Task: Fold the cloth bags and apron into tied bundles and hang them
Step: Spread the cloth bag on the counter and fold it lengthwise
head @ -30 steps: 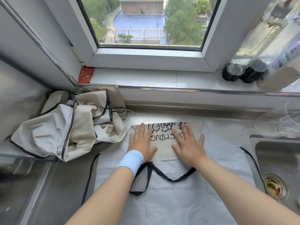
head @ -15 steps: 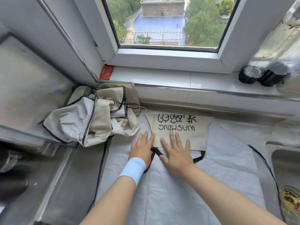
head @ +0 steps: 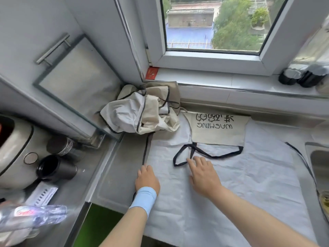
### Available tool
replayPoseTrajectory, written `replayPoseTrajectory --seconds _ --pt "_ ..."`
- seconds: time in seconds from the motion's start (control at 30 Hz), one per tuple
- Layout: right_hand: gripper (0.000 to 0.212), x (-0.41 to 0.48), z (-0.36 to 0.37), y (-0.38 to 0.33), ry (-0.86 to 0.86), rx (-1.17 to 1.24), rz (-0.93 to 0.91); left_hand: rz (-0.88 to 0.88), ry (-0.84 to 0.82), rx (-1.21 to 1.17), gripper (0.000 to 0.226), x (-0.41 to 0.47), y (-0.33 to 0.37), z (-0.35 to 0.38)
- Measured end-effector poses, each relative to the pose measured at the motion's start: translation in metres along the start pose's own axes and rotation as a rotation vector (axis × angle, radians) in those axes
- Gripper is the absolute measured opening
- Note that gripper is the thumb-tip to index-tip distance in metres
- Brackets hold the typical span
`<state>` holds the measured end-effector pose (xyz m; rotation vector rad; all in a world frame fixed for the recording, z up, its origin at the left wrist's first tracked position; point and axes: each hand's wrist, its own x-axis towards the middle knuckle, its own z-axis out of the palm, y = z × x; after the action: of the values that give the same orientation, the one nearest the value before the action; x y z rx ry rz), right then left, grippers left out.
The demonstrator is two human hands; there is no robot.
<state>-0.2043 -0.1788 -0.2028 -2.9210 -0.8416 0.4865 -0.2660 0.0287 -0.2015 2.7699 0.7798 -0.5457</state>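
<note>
I am laying my right hand (head: 203,175) flat, fingers spread, on the white apron (head: 240,193) covering the steel table (head: 121,166), fingertips touching the black strap (head: 213,156) of the printed cloth bag (head: 219,132). My left hand (head: 146,179) is resting at the apron's left edge; I cannot tell whether it is gripping. More bags (head: 140,113) are lying crumpled in the corner.

Soft daylight pours in through the window (head: 211,27) at 12 o'clock, bright and even over the white apron (head: 249,184), with faint shadows. Edges bow outward; the plastic bottle (head: 33,217) at 8 o'clock smears with blur.
</note>
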Motion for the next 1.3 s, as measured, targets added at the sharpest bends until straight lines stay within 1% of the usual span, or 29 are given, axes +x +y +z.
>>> replayPoseTrajectory --seconds 0.1,0.13,0.17,0.2,0.23,0.3,0.4,0.47,0.53,0.57,0.6,0.67,0.7,0.73,0.77,0.83,0.9,0.97,1.0,1.03,1.1,1.17,1.2,1.23,1.27,1.3 --pt "0.063 -0.027 0.018 -0.04 -0.011 0.017 0.022 -0.077 -0.065 0.002 0.057 -0.011 -0.029 0.001" --pt "0.064 -0.033 0.025 -0.049 -0.068 0.017 0.055 -0.089 -0.074 -0.006 0.062 -0.013 -0.035 0.002" --pt "0.069 -0.038 0.031 -0.059 -0.134 0.027 0.096 -0.091 -0.081 -0.007 0.065 -0.015 -0.041 0.004" --pt "0.073 -0.042 0.035 -0.068 -0.161 0.037 0.129 -0.087 -0.084 -0.012 0.066 -0.017 -0.045 0.006" --pt "0.075 -0.044 0.037 -0.074 -0.155 0.035 0.148 -0.084 -0.088 -0.024 0.066 -0.018 -0.048 0.008" --pt "0.071 -0.051 0.035 -0.085 -0.186 0.027 0.163 -0.075 -0.113 -0.05 0.057 -0.019 -0.053 0.008" --pt "0.066 -0.068 0.029 -0.096 -0.192 0.009 0.221 0.001 -0.157 -0.088 0.031 -0.017 -0.056 0.002" --pt "0.061 -0.084 0.031 -0.104 -0.164 0.0 0.255 0.039 -0.174 -0.244 0.021 -0.016 -0.058 -0.001" --pt "0.053 -0.097 0.04 -0.11 -0.15 -0.006 0.251 0.001 -0.204 -0.469 0.011 -0.02 -0.063 -0.007" --pt "0.05 -0.101 0.045 -0.113 -0.145 -0.006 0.25 -0.027 -0.229 -0.568 0.017 -0.022 -0.068 -0.01" --pt "0.049 -0.103 0.047 -0.115 -0.144 -0.001 0.258 -0.041 -0.273 -0.629 0.03 -0.025 -0.075 -0.013" --pt "0.05 -0.103 0.048 -0.118 -0.139 0.022 0.27 -0.079 -0.417 -0.671 0.065 -0.031 -0.09 -0.016" --pt "0.051 -0.102 0.049 -0.119 -0.136 0.033 0.268 -0.106 -0.51 -0.702 0.075 -0.035 -0.098 -0.019" --pt "0.052 -0.102 0.049 -0.12 -0.135 0.037 0.261 -0.122 -0.609 -0.744 0.077 -0.039 -0.105 -0.021" --pt "0.052 -0.102 0.049 -0.122 -0.138 0.033 0.251 -0.118 -0.683 -0.788 0.074 -0.042 -0.112 -0.022" --pt "0.046 -0.104 0.047 -0.128 -0.139 0.018 0.235 -0.043 -0.757 -0.904 0.064 -0.054 -0.116 -0.029" --pt "0.041 -0.107 0.044 -0.13 -0.164 0.036 0.211 0.056 -0.801 -0.995 0.06 -0.066 -0.106 -0.039" --pt "0.035 -0.112 0.039 -0.123 -0.197 0.15 0.186 0.137 -0.825 -1.012 0.061 -0.08 -0.085 -0.05" --pt "0.035 -0.114 0.034 -0.117 -0.193 0.28 0.206 0.171 -0.817 -1.0 0.062 -0.085 -0.072 -0.053" --pt "0.035 -0.115 0.025 -0.11 -0.171 0.458 0.264 0.215 -0.804 -0.963 0.063 -0.09 -0.059 -0.055" --pt "0.033 -0.117 -0.003 -0.093 -0.062 0.913 0.424 0.327 -0.747 -0.808 0.068 -0.104 -0.028 -0.055" --pt "0.027 -0.119 -0.037 -0.073 0.032 1.324 0.553 0.449 -0.703 -0.62 0.086 -0.119 0.005 -0.054" --pt "0.032 -0.122 -0.051 -0.06 0.047 1.428 0.579 0.506 -0.689 -0.537 0.096 -0.127 0.021 -0.053" --pt "0.039 -0.125 -0.062 -0.047 0.049 1.452 0.582 0.55 -0.667 -0.461 0.099 -0.136 0.038 -0.052" --pt "0.044 -0.129 -0.07 -0.036 0.05 1.412 0.585 0.592 -0.638 -0.39 0.097 -0.144 0.053 -0.051" --pt "0.045 -0.133 -0.073 -0.024 0.055 1.315 0.597 0.627 -0.597 -0.319 0.091 -0.152 0.068 -0.049"
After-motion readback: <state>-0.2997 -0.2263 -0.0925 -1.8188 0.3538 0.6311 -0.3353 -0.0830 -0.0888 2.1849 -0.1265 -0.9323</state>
